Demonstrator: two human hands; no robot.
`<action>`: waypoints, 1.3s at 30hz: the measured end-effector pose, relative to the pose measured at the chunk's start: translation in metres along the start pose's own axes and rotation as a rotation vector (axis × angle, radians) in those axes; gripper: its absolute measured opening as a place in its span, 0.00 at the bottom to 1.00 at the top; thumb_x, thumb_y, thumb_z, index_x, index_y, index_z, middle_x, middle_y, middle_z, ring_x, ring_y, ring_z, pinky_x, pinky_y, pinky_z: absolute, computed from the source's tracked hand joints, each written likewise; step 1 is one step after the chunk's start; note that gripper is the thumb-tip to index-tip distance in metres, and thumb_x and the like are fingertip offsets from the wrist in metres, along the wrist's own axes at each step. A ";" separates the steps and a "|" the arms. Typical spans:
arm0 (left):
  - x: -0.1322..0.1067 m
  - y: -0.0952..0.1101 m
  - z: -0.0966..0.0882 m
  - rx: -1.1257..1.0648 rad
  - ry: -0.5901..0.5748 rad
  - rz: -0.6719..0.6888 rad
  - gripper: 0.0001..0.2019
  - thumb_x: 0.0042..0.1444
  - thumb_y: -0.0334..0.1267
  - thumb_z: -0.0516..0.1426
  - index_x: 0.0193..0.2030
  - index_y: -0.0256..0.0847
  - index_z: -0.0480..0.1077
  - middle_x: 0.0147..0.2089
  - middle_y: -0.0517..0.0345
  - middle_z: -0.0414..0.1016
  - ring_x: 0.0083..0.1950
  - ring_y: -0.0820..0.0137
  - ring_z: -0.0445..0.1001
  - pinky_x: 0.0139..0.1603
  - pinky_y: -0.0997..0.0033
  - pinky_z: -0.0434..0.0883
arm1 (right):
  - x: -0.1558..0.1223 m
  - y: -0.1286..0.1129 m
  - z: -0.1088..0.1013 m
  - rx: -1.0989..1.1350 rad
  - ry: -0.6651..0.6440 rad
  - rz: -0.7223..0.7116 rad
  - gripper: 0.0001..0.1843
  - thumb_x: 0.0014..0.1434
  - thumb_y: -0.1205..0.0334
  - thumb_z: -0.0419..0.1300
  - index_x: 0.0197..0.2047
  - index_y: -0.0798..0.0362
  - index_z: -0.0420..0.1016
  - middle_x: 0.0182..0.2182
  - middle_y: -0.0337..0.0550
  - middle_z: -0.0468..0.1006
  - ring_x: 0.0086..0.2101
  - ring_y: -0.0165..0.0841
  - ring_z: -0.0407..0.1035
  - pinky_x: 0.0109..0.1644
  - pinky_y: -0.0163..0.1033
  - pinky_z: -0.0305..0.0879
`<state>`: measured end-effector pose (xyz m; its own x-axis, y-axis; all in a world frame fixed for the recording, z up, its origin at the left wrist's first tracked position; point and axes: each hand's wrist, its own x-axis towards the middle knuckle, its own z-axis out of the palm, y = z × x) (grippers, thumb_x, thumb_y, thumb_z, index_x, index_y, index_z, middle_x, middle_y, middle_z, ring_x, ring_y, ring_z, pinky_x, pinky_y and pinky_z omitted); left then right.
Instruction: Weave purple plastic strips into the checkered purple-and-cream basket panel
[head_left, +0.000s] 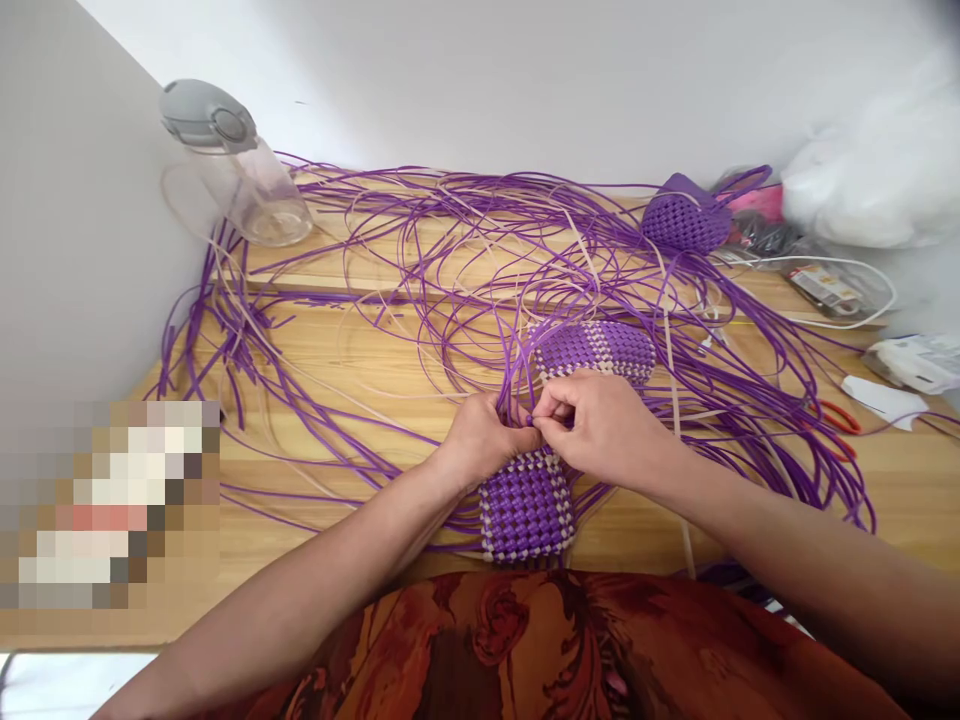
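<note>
A purple and cream woven piece (527,505) lies at the table's front edge, with long loose strips fanning out from it. My left hand (487,437) is closed on the far end of this piece, its thumb along the top edge. Beside it, my right hand (592,425) pinches a purple strip (529,421) close to the left thumb. Just beyond my right hand sits a second woven piece (600,348), purple with cream bands. The fingers of my left hand are partly hidden behind the weave.
Purple and cream strips (450,200) sprawl over the wooden table (337,350). A clear jug with a grey lid (259,190) stands back left. At right are a purple woven pouch (686,215), a white plastic bag (870,180), red-handled scissors (838,418) and white paper (885,402).
</note>
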<state>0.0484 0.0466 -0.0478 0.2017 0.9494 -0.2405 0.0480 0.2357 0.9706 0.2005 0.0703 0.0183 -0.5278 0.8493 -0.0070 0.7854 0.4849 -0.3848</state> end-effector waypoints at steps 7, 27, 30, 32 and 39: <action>-0.002 0.006 0.000 -0.091 -0.044 0.046 0.09 0.41 0.35 0.63 0.31 0.36 0.71 0.27 0.64 0.70 0.27 0.76 0.65 0.29 0.76 0.62 | 0.011 0.003 -0.011 -0.036 -0.135 -0.259 0.08 0.56 0.71 0.56 0.37 0.53 0.74 0.27 0.38 0.75 0.33 0.31 0.65 0.41 0.35 0.55; -0.001 0.003 -0.001 0.097 0.016 0.104 0.05 0.39 0.32 0.61 0.24 0.34 0.69 0.23 0.65 0.65 0.25 0.77 0.60 0.25 0.79 0.58 | 0.017 -0.017 -0.015 -0.296 -0.304 -0.388 0.09 0.59 0.71 0.51 0.34 0.57 0.73 0.33 0.44 0.73 0.34 0.32 0.66 0.39 0.37 0.57; -0.001 0.002 -0.001 0.163 0.033 0.106 0.05 0.39 0.32 0.61 0.24 0.34 0.70 0.22 0.65 0.64 0.25 0.77 0.61 0.24 0.79 0.58 | 0.019 -0.016 -0.015 -0.339 -0.323 -0.393 0.10 0.58 0.72 0.50 0.35 0.58 0.73 0.33 0.46 0.74 0.33 0.33 0.67 0.38 0.38 0.58; -0.001 0.002 0.000 0.150 0.036 0.105 0.05 0.38 0.31 0.61 0.26 0.34 0.71 0.23 0.65 0.66 0.26 0.76 0.63 0.25 0.79 0.59 | 0.020 -0.017 -0.015 -0.300 -0.302 -0.356 0.08 0.55 0.71 0.52 0.33 0.58 0.73 0.32 0.47 0.74 0.32 0.33 0.67 0.37 0.38 0.58; -0.001 0.003 0.002 0.000 0.045 0.111 0.07 0.38 0.30 0.64 0.27 0.34 0.74 0.28 0.58 0.75 0.32 0.68 0.72 0.31 0.73 0.68 | 0.031 -0.031 -0.025 0.515 -0.522 0.025 0.15 0.58 0.54 0.54 0.37 0.57 0.75 0.25 0.37 0.73 0.24 0.24 0.62 0.28 0.31 0.56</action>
<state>0.0504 0.0456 -0.0441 0.1616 0.9780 -0.1316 0.0277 0.1288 0.9913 0.1681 0.0874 0.0532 -0.6980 0.5866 -0.4107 0.6154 0.1982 -0.7629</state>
